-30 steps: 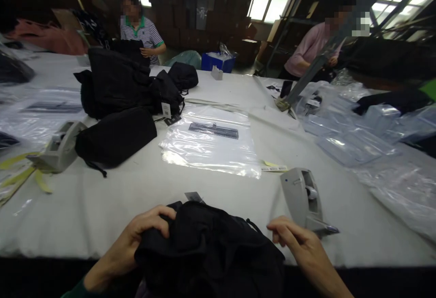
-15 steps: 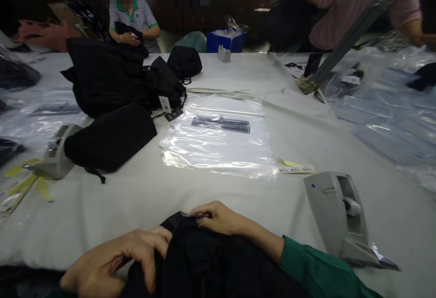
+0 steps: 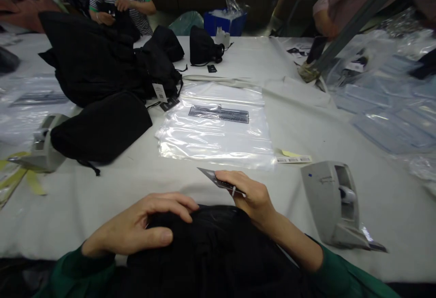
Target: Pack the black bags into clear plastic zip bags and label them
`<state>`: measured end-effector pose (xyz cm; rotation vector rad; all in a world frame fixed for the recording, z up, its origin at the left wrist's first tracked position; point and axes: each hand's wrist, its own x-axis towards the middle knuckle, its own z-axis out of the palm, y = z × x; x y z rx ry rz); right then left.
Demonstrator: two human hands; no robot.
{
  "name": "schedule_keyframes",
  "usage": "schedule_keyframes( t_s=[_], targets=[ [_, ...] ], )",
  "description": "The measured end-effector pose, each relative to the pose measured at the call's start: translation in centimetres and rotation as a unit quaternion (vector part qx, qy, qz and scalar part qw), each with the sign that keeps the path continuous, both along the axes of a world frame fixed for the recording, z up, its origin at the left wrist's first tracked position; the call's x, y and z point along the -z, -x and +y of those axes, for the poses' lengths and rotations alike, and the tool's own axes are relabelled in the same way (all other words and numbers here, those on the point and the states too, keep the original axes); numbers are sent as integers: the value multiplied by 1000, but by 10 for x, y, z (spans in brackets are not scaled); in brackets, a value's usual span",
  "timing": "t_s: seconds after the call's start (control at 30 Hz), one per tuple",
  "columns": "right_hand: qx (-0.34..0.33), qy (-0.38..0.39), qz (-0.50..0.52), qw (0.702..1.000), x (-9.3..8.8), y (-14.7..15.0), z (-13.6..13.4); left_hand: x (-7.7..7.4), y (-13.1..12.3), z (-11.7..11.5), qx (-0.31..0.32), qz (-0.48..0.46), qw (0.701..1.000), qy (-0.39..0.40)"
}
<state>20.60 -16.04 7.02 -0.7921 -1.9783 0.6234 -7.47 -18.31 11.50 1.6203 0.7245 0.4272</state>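
A black fabric item lies bunched at the front edge of the table, its full shape hidden. My left hand rests over its left side with the fingers stretched out. Above its right side, my right hand pinches a dark hang tag between thumb and fingers; a small white piece shows under the tag. Beyond both hands lies a stack of clear plastic bags with a printed dark panel. To the left of that stack sits a black drawstring pouch.
Grey tape dispensers stand at right and left. A barcode label strip lies beside the bags. More black pouches are farther back, before a blue bin. A person in stripes handles black cloth across the table.
My right hand has lifted the tag up and rightward off the black fabric. My left hand's fingers have straightened over it. Another black pouch now stands at the table's far side.
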Motion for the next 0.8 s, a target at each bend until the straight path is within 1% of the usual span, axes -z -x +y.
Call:
schedule_keyframes(
  t_s=[0.03,0.1,0.17,0.2,0.23,0.27,0.33,0.4,0.43,0.5,0.6,0.63,0.67,0.7,0.73,0.8],
  targets=[
    [-31,8,-8,999,-5,-2,-3,-2,-4,-2,35,24,999,-1],
    [-134,47,-47,989,-4,-5,-13,-2,-10,-7,88,69,994,4],
    [-238,102,-95,961,7,-6,-26,2,-12,-15,124,116,985,13],
    [-272,124,-111,948,16,-6,-32,4,-12,-19,132,131,982,13],
    [-285,136,-123,941,24,-7,-38,7,-11,-23,129,133,983,9],
    [-278,139,-130,942,31,-8,-43,10,-10,-28,116,120,986,3],
    [-224,134,-135,956,40,-9,-49,14,-7,-35,67,75,995,-9],
    [-172,121,-132,969,43,-10,-51,17,-4,-39,11,44,999,-14],
    [-160,102,-122,974,42,-10,-51,18,-2,-40,-10,39,999,-16],
    [-158,42,-91,982,40,-9,-50,19,2,-40,-41,39,998,-21],
    [-165,-41,-59,984,37,-4,-48,17,7,-35,-69,50,996,-38],
    [-167,-48,-56,983,37,-1,-47,16,8,-32,-66,55,995,-44],
    [-172,-40,-54,983,36,2,-47,15,8,-30,-49,62,996,-48],
    [-186,-18,-49,981,35,4,-46,14,7,-27,-18,66,996,-49],
    [-206,18,-41,978,34,5,-44,13,7,-26,22,68,996,-47],
    [-243,134,-39,960,26,0,-42,14,5,-23,98,71,992,-36]
  ],
)
